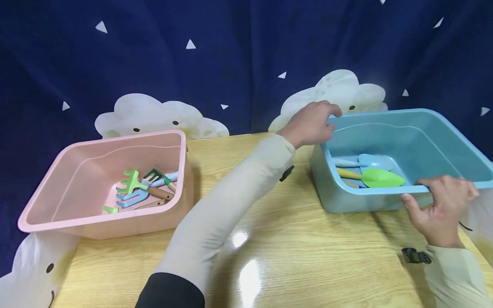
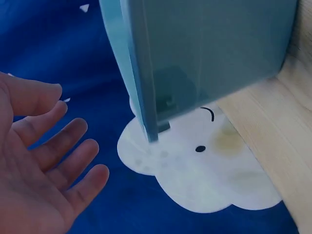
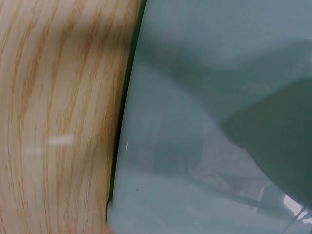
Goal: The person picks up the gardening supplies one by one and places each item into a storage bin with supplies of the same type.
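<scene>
The blue tub [image 1: 389, 191] stands on the right of the table. Inside lie a green toy trowel [image 1: 381, 178] with a yellow handle and a light blue trowel [image 1: 375, 161]; another handle is partly covered. My right hand [image 1: 444, 205] grips the front rim, its fingers over the edge and its thumb outside. At the back left corner of the tub is my left hand [image 1: 313, 124]. In the left wrist view, that left hand [image 2: 48, 151] has loosely bent fingers, apart from the tub wall [image 2: 209, 58]. The right wrist view shows only the tub's outer wall [image 3: 195, 122] and tabletop.
A pink tub [image 1: 104, 217] on the left contains a light green rake [image 1: 132, 182], a dark green rake [image 1: 155, 174], a blue fork [image 1: 132, 198] and other tools. Both tubs share a wooden table [image 1: 300, 248]. Behind hangs a dark blue cloth [image 1: 239, 55] with clouds.
</scene>
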A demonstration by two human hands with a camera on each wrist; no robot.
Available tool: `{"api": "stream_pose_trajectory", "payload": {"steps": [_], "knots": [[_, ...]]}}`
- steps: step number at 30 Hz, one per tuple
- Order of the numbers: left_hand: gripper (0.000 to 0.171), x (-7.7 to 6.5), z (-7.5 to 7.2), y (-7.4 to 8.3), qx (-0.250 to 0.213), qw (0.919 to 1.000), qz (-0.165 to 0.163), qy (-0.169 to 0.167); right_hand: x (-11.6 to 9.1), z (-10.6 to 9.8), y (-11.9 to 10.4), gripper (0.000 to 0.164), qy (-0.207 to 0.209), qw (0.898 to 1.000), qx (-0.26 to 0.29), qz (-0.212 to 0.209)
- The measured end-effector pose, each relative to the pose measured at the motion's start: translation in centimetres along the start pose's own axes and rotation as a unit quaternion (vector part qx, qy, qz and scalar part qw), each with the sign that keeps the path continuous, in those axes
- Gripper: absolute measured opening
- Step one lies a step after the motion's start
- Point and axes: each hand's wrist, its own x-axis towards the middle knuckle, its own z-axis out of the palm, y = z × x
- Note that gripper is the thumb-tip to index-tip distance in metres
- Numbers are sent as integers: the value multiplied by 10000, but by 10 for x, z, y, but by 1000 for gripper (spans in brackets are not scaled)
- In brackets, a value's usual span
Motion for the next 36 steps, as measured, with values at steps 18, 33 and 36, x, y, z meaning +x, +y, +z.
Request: {"api": "stream_pose_trajectory", "payload": {"steps": [18,33,36], "knots": [[35,-108,71,-57,-1578,9793,-492,1166,-6,-5,17,91,-192,9997,-109,132],[32,-161,113,-79,-2107,9695,-868,905,-3,-13,25,89,-121,9999,-75,-12],[32,-158,115,-79,-2228,9667,-880,900,0,-10,26,89,-75,9999,-74,-127]]}}
